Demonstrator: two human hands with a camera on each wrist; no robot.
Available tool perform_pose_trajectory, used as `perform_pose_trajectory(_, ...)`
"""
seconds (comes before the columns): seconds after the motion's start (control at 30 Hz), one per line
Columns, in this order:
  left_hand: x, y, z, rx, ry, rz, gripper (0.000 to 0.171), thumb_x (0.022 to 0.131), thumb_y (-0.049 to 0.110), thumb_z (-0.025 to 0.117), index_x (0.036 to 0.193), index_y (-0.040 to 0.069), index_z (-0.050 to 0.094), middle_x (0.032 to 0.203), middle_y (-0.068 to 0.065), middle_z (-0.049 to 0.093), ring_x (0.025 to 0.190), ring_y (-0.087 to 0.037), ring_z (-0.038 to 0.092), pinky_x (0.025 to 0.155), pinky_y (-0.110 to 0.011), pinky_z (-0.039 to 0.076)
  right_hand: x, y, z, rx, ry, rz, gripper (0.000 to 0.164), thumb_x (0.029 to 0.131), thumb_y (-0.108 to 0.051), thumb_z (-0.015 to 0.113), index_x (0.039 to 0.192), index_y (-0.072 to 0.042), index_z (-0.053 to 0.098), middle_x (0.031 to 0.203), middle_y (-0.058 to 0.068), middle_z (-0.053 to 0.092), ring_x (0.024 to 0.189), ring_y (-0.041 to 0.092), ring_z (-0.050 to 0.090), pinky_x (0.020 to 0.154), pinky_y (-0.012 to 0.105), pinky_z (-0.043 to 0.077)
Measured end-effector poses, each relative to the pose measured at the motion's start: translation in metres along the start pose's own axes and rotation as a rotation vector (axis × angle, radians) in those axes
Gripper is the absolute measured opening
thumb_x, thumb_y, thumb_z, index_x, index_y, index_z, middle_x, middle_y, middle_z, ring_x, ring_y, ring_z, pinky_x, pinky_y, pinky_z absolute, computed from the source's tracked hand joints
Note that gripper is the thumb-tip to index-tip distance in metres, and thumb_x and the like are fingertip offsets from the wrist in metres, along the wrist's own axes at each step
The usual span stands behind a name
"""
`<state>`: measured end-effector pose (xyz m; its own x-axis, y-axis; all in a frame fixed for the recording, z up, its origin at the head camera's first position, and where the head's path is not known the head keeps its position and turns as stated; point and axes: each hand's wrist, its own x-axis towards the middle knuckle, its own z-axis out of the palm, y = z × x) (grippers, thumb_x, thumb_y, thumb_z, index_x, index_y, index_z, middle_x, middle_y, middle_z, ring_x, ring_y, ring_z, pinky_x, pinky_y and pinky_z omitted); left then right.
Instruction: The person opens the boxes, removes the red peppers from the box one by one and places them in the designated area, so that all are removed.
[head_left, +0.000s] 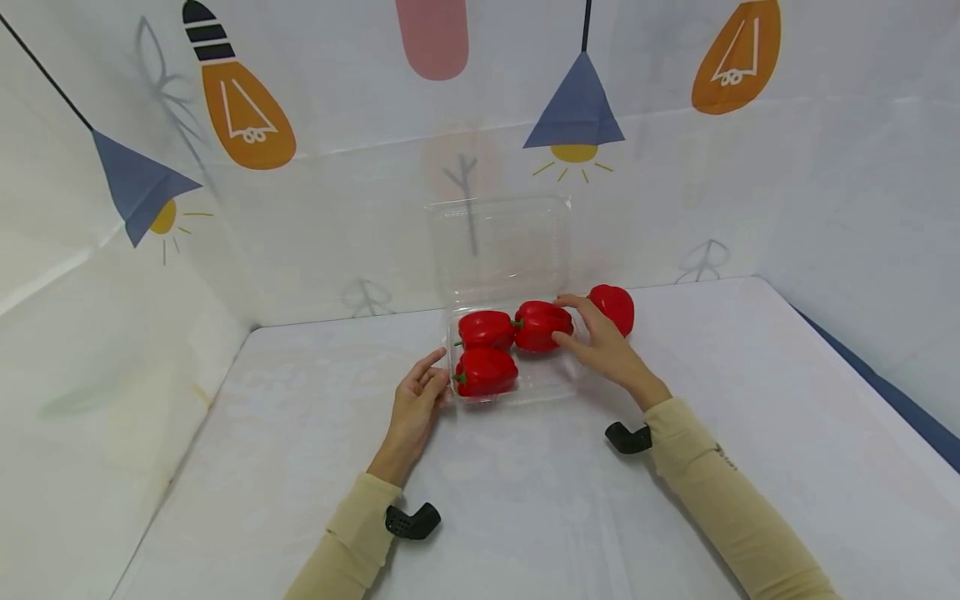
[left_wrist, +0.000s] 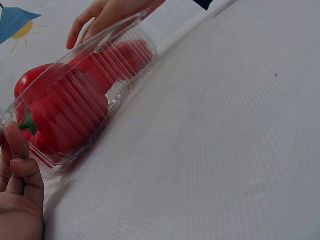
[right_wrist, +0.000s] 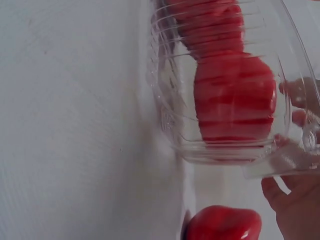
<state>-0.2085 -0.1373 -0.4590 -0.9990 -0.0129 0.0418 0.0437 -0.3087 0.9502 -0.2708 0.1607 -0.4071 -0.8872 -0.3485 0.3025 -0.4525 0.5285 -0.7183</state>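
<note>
A hinged clear plastic box [head_left: 551,385] stands on the table with its lid [head_left: 502,250] raised. Inside lie a bell pepper [head_left: 486,372] in front, another bell pepper [head_left: 486,328] behind it and a third bell pepper [head_left: 536,327] at the back right, all red. My left hand [head_left: 416,408] holds the box's left rim, its fingertips [left_wrist: 17,142] at the corner beside a green stem. From the right, my right hand [head_left: 603,346] reaches over the rim and grips the third pepper, thumb on the near side, fingers behind.
One more red bell pepper [head_left: 613,308] lies on the white table [head_left: 315,467] just outside the box, behind my right hand. A white printed curtain [head_left: 337,225] stands close behind the raised lid. Black wrist devices [head_left: 412,522] sit at both sleeves.
</note>
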Motion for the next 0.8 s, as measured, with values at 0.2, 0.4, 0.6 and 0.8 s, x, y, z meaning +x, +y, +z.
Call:
perform_pose_trajectory(0.2, -0.001, 0.000, 0.000, 0.009, -0.005, 0.000, 0.039, 0.094, 0.002, 0.052, 0.133, 0.008, 0.051, 0.081, 0.004, 0.057, 0.062, -0.007, 0.050, 0.056, -0.016, 0.041, 0.002, -0.001, 0.008, -0.109, -0.071, -0.051, 0.064, 0.087, -0.019, 0.067, 0.143, -0.016, 0.037, 0.151, 0.012, 0.032, 0.139, 0.030, 0.031, 0.107, 0.054, 0.035)
perform_pose_trajectory(0.4, 0.000, 0.000, 0.001, 0.009, -0.012, 0.005, 0.039, 0.094, 0.002, 0.052, 0.133, 0.008, 0.050, 0.081, 0.004, 0.057, 0.062, -0.007, 0.051, 0.056, -0.017, 0.041, 0.003, -0.001, 0.012, -0.150, -0.054, -0.070, 0.063, 0.086, -0.016, 0.068, 0.142, -0.015, 0.038, 0.150, 0.015, 0.033, 0.138, 0.032, 0.031, 0.105, 0.056, 0.037)
perform_pose_trajectory(0.6, 0.000, 0.001, 0.001, 0.012, -0.015, 0.004, 0.040, 0.094, 0.003, 0.053, 0.134, 0.008, 0.049, 0.082, 0.003, 0.057, 0.063, -0.008, 0.051, 0.056, -0.017, 0.042, 0.004, -0.001, 0.013, -0.166, -0.051, -0.071, 0.063, 0.086, -0.015, 0.068, 0.141, -0.015, 0.038, 0.150, 0.016, 0.033, 0.138, 0.032, 0.031, 0.106, 0.056, 0.036)
perform_pose_trajectory(0.8, 0.000, 0.001, 0.000, 0.015, -0.011, -0.001, 0.040, 0.095, 0.004, 0.053, 0.134, 0.010, 0.049, 0.082, 0.003, 0.057, 0.063, -0.008, 0.050, 0.056, -0.017, 0.042, 0.004, -0.002, 0.013, -0.169, -0.045, -0.074, 0.062, 0.086, -0.014, 0.067, 0.141, -0.015, 0.039, 0.150, 0.014, 0.034, 0.138, 0.031, 0.032, 0.107, 0.055, 0.035)
